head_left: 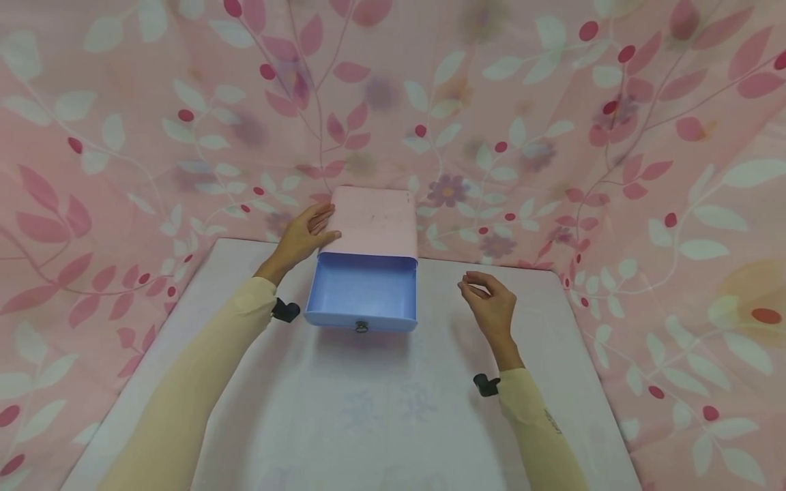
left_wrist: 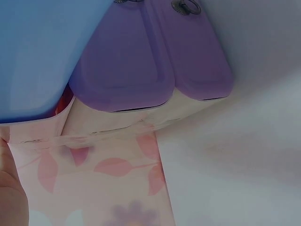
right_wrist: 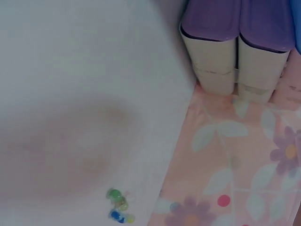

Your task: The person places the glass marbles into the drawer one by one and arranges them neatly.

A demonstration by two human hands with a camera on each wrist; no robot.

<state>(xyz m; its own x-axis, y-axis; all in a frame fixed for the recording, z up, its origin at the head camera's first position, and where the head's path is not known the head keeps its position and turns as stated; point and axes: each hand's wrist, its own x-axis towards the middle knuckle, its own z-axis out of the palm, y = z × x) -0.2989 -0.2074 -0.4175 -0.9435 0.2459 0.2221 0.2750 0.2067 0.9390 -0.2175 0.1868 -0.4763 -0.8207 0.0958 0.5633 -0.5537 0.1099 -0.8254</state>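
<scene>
A small drawer cabinet with a pale pink top (head_left: 374, 221) stands near the back of the table. Its blue top drawer (head_left: 362, 286) is pulled out and has a metal ring pull on the front. Two purple drawers (left_wrist: 122, 56) below it are pushed in. My left hand (head_left: 297, 235) rests on the cabinet's left edge, thumb on top; part of it shows in the left wrist view. To the cabinet's right, my right hand (head_left: 491, 300) is raised, fingers loosely bent, with no held thing visible. Small green, yellow and blue see-through pieces (right_wrist: 118, 205) show against the white tabletop.
The white-covered table (head_left: 368, 423) ends at a floral pink cloth (head_left: 454, 102) behind and at both sides. A dark wrist camera (head_left: 285, 310) sits beside my left cuff, another (head_left: 486, 385) beside my right.
</scene>
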